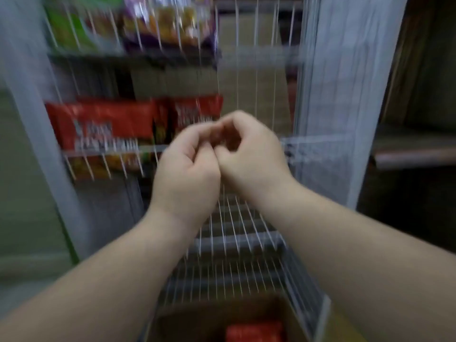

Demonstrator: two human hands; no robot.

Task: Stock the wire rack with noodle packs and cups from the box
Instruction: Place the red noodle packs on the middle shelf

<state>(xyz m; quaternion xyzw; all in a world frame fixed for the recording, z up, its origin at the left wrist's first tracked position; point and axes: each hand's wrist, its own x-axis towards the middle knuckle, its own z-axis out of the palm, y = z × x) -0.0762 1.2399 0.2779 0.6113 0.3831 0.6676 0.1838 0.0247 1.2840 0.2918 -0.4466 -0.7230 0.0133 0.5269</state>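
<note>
White wire rack (246,233) fills the blurred view, with red noodle packs (103,129) standing on its middle shelf at left and purple and green packs (170,23) on the shelf above. Below, the cardboard box (276,309) holds another red pack (254,332). In front of the middle shelf, the left hand (187,169) and right hand (249,154) touch, fingers curled; whether either grip holds anything, I cannot tell.
</note>
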